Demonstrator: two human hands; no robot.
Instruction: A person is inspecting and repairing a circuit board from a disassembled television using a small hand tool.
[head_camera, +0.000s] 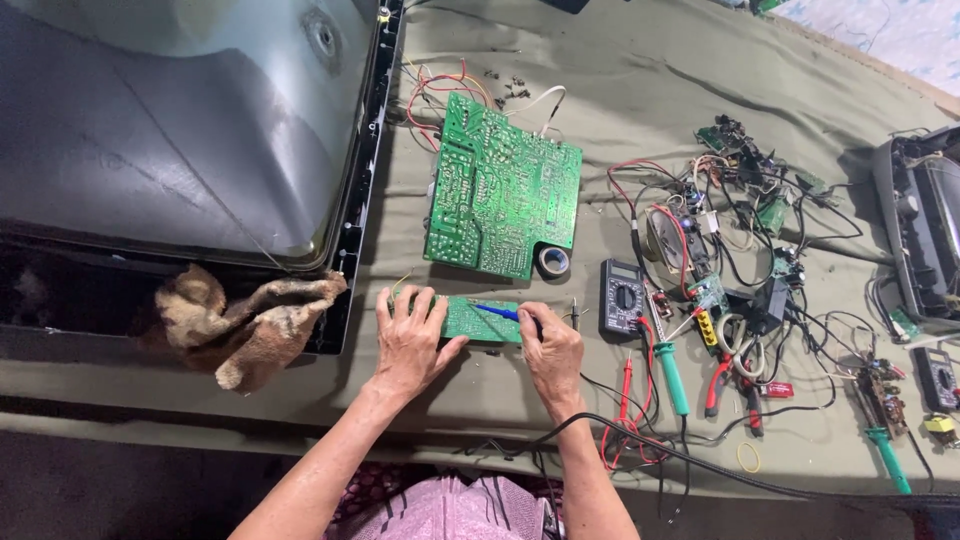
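Head view: the left hand lies flat on the left end of a small green board, fingers spread and pressing it down onto the surface, which is covered in olive cloth. The right hand has its fingers pinched together around a blue-handled iron, whose tip rests on the board near its middle. A black cord runs away from that hand toward the right.

Just above the small board lies a larger green board, solder side up, with red and white wires trailing from its top edge and a roll of black tape at its lower right corner. To the left sits a picture tube face down in its frame, a brown rag draped over its lower edge. Right of the hands are a grey multimeter, red probes, a green-handled iron and a tangle of parts and leads.

As for progress — the work looks mid-way: the tip is on the board, the set is open, the large board is loose and unfitted. Whether any joint is finished cannot be told at this size.
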